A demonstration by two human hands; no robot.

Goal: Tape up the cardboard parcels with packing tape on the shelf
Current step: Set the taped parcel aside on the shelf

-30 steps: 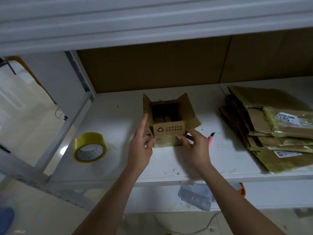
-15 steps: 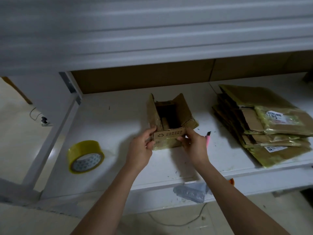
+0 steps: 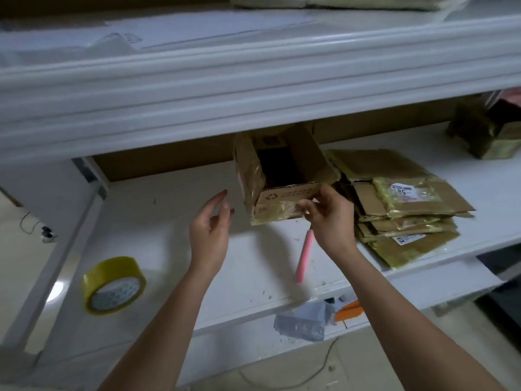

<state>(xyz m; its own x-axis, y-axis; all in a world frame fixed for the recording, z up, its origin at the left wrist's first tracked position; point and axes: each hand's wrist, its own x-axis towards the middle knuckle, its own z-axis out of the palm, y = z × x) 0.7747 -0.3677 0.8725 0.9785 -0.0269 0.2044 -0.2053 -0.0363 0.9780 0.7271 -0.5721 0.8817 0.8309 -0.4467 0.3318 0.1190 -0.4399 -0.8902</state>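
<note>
Nearest the viewer, under the front lip of the shelf [image 3: 174,280], a grey bundle [image 3: 301,324] and an orange item [image 3: 348,309] lie on the level below. On the shelf itself, taking the open cardboard box [image 3: 282,176] as the landmark, the yellow roll of packing tape [image 3: 112,285] sits well to the left of the box and nearer the shelf's front edge, tipped so its core faces forward. A pink cutter [image 3: 304,255] lies just in front of the box and a little to its right, its long axis running roughly from the front edge back toward the box. The left hand [image 3: 210,231] is held in the air left of the box, fingers straight and spread, touching nothing. The right hand [image 3: 329,218] pinches the box's near flap, thumb and fingers curled on the printed edge. The box is lifted and tipped, its open mouth facing up and toward the viewer, its long axis running front to back, flaps standing at the sides. Right of the box lies a stack of flattened taped parcels [image 3: 406,210]. Farther right and back stands a taped package [image 3: 490,136].
</note>
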